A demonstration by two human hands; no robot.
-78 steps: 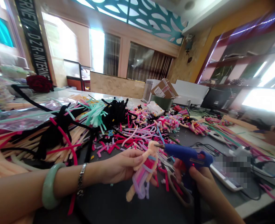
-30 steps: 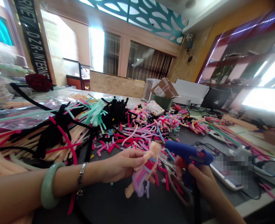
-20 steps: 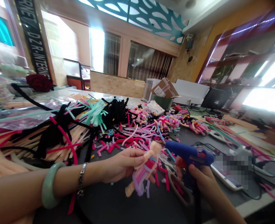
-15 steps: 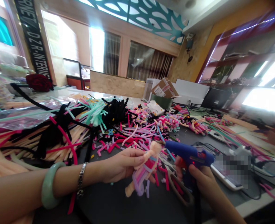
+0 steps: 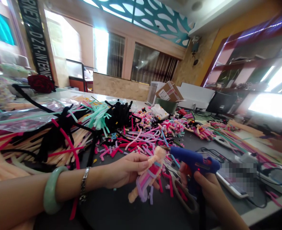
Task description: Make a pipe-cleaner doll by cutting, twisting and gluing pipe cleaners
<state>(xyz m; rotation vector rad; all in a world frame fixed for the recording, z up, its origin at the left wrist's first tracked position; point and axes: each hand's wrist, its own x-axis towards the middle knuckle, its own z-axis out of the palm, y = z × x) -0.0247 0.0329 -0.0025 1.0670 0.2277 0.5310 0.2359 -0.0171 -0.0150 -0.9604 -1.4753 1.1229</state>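
Note:
In the head view, my left hand (image 5: 128, 169) pinches a small pipe-cleaner doll (image 5: 150, 175) by its side. The doll has a peach head and limbs and a pink and lilac dress; it leans, head up to the right. My right hand (image 5: 203, 182) is wrapped round the handle of a blue glue gun (image 5: 193, 158) with a small red light. Its nozzle points left and meets the doll's head, though I cannot tell if they touch. Scissors (image 5: 184, 195) with grey handles lie on the table just beneath the glue gun.
Cut pink and lilac pipe-cleaner pieces (image 5: 136, 137) cover the table's middle. Bundles of black pipe cleaners (image 5: 118, 116) and mint ones (image 5: 97, 113) lie behind. Finished-looking dolls (image 5: 174, 126) are heaped farther back. Cables (image 5: 272, 169) and a blurred-out device (image 5: 236, 179) sit at right.
Both hands, the doll and the glue gun stay almost where they were. The view has shifted very slightly, and the nozzle remains at the doll's head.

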